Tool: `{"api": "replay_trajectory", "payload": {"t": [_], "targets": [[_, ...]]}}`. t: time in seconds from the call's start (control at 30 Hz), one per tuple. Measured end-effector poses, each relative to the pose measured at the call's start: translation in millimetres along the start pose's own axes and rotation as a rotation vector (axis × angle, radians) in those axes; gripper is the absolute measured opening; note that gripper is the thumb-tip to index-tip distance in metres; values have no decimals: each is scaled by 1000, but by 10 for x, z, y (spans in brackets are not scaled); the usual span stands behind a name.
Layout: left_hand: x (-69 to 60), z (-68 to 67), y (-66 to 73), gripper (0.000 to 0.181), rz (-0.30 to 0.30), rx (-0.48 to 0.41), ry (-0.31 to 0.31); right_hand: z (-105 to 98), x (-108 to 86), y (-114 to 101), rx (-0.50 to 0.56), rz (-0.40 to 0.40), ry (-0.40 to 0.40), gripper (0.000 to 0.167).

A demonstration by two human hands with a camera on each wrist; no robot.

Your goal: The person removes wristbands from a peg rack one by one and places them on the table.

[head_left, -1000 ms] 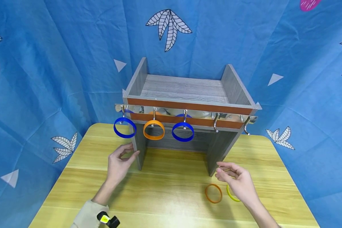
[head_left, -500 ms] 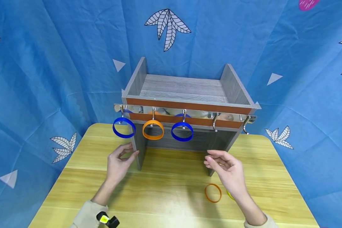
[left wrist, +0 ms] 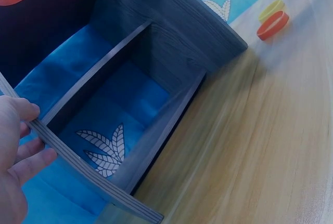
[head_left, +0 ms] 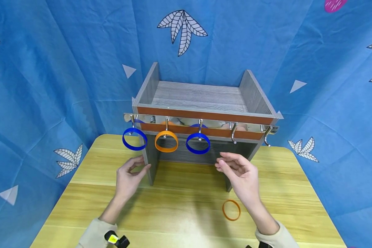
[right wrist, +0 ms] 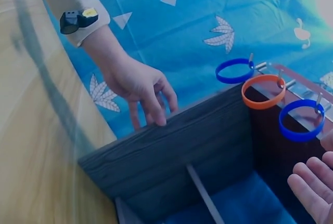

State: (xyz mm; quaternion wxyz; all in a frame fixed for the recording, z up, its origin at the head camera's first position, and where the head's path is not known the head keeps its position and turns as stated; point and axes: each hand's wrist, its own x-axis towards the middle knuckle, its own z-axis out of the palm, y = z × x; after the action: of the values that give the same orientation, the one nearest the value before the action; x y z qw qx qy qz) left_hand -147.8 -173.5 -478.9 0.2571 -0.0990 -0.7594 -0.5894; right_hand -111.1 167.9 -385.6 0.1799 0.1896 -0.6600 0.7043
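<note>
My left hand (head_left: 130, 177) grips the front edge of the grey wooden rack's left side panel (right wrist: 171, 135), thumb on one face and fingers on the other. My right hand (head_left: 240, 175) is raised in front of the right side panel, fingers loosely bent, with nothing visible between them. On the metal hook rail hang a blue wristband (head_left: 134, 139) at the far left, an orange wristband (head_left: 166, 141) beside it, and another blue wristband (head_left: 198, 143) on the third hook. An orange wristband (head_left: 231, 210) and a yellow wristband (left wrist: 271, 11) rest on the table.
Two bare hooks, an inner one (head_left: 234, 133) and an outer one (head_left: 267, 136), stick out at the rail's right end. The rack stands on a wooden table (head_left: 173, 213). Behind it hangs a blue curtain (head_left: 235, 41) with leaf prints.
My right hand has moved up and left from near the table wristbands. Its arm now hides the yellow wristband in the head view. The left hand has stayed on the panel.
</note>
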Motion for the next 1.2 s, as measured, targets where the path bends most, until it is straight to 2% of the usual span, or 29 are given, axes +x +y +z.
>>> {"api": "replay_trajectory", "payload": {"t": [0.13,0.37,0.53,1.2], "targets": [[0,-2,4,27,1,1,1,82,55,-5,39,-34,20,23],[3,5,4,29,4,14,5,189,137,-14,17,-9,37,21],[8,7,9,30,-5,21,5,239,185,22,22,-27,44,23],[8,8,27,31,-8,4,8,368,262,62,81,-83,11,24]]}}
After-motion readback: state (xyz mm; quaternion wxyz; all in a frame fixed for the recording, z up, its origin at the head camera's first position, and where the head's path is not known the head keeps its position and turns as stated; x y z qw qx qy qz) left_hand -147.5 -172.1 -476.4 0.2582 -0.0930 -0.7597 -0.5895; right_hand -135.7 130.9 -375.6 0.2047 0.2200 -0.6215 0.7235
